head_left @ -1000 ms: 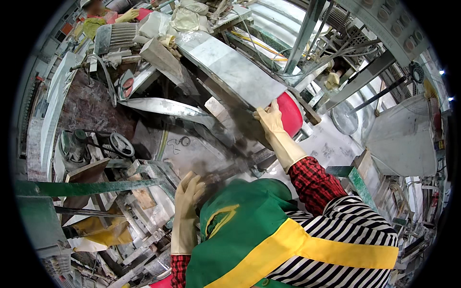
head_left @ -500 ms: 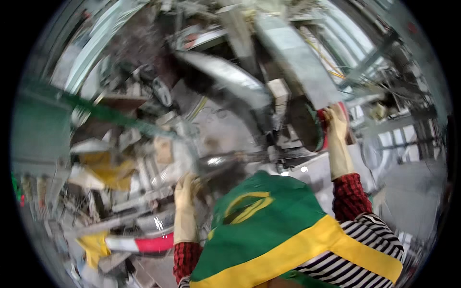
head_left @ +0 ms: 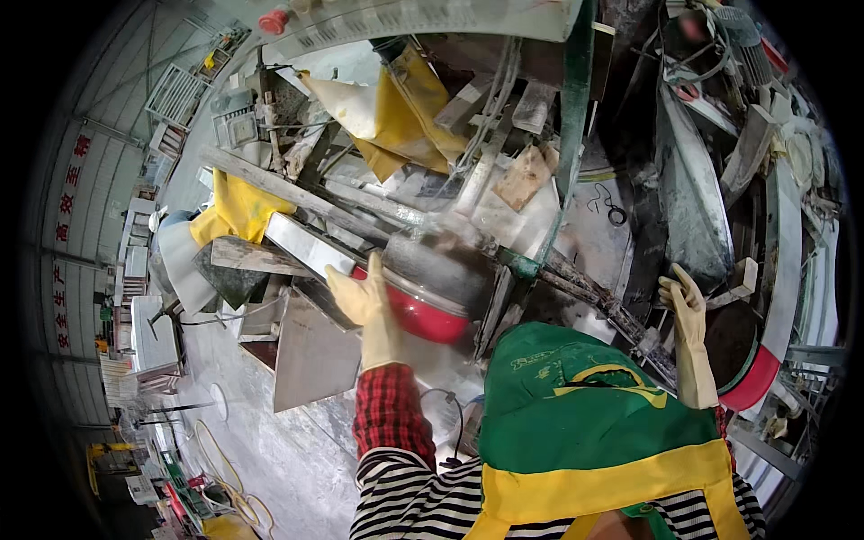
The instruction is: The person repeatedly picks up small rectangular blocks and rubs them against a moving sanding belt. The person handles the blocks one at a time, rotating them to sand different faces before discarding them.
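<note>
- My left hand (head_left: pixel 367 310): gloved, fingers spread, at the near edge of the white strip (head_left: pixel 301 243), by its join with the red band (head_left: pixel 423 310); cannot tell how firmly it touches.
- Red band: curves along the near edge of the grey drum (head_left: pixel 434 268).
- My right hand (head_left: pixel 689 342): gloved, fingers extended, gripping nothing, near the dark wheel (head_left: pixel 731 337).

There is room to pass above the grey floor (head_left: pixel 310 468) at lower left; mid-frame, the grey drum (head_left: pixel 436 270) and red cover (head_left: pixel 427 317) (curved along it) block, as does the upper-right green bar (head_left: pixel 573 117).
</note>
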### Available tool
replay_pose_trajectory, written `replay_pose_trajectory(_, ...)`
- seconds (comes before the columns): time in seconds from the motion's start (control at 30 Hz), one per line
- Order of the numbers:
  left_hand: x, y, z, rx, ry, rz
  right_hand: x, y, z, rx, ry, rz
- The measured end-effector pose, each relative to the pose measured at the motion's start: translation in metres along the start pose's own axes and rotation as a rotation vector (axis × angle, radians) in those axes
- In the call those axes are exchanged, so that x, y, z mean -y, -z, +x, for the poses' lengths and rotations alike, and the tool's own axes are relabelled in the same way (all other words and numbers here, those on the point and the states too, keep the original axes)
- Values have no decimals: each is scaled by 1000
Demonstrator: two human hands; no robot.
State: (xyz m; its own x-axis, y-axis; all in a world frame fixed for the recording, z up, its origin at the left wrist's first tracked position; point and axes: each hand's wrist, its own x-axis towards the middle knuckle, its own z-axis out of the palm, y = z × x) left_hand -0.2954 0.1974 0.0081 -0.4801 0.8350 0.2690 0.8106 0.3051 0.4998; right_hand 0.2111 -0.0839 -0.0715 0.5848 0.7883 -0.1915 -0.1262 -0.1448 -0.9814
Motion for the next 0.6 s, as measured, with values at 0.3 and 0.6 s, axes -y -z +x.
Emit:
replay_pose_trajectory(0.3,54,-29,72,220,199,119,21,-57,-25,-25,-19,-155)
replay_pose_trajectory(0.6,45,-20,47,118,275,-125,-25,-47,-53,-43,-47,-82)
